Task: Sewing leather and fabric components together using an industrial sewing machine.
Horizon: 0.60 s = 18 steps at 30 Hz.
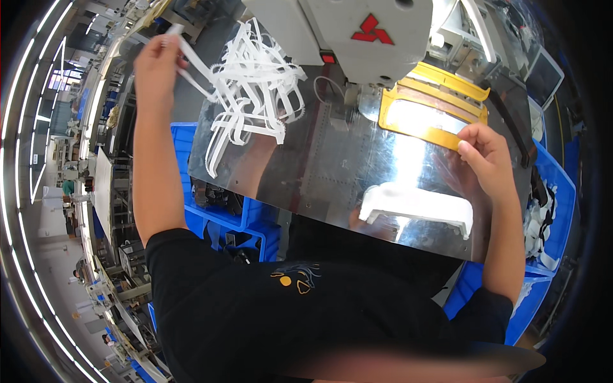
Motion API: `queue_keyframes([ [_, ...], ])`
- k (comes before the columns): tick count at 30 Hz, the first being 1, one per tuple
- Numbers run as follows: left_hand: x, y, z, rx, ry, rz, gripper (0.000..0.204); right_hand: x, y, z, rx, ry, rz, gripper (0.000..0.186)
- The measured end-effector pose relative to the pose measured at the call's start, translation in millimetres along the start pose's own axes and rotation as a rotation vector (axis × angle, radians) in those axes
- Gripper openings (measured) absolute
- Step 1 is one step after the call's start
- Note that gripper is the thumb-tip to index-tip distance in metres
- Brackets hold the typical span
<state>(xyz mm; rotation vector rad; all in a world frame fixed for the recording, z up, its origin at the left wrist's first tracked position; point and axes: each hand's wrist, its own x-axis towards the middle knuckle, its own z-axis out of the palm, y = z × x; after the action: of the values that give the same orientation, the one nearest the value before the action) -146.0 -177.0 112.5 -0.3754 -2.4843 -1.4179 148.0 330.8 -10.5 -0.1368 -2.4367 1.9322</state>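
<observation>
My left hand is raised at the upper left, fingers closed on a white strip that trails down to a tangled pile of white strips on the steel worktop. My right hand pinches the near right corner of a yellow frame-like plate, which lies beside the machine's needle area at the upper right. Between that hand and the table's front edge sits a stack of white shaped pieces. A thin pale loop of tubing or wire shows left of the needle area.
The grey machine head overhangs the worktop. Blue bins with dark items sit below at left; another blue bin holds white and dark pieces at right. A screen stands at upper right. Workshop benches line the left side.
</observation>
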Motion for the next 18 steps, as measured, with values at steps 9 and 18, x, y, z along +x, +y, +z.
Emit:
queue_keyframes([
  [9,-76,114,45,0.463,-0.353,0.609,0.012,-8,-21,-1,-0.293,-0.02,-0.039,0.021],
  [18,-148,121,186,0.226,-0.939,1.0,0.014,0,-97,57,-0.641,-0.257,-0.406,0.033],
])
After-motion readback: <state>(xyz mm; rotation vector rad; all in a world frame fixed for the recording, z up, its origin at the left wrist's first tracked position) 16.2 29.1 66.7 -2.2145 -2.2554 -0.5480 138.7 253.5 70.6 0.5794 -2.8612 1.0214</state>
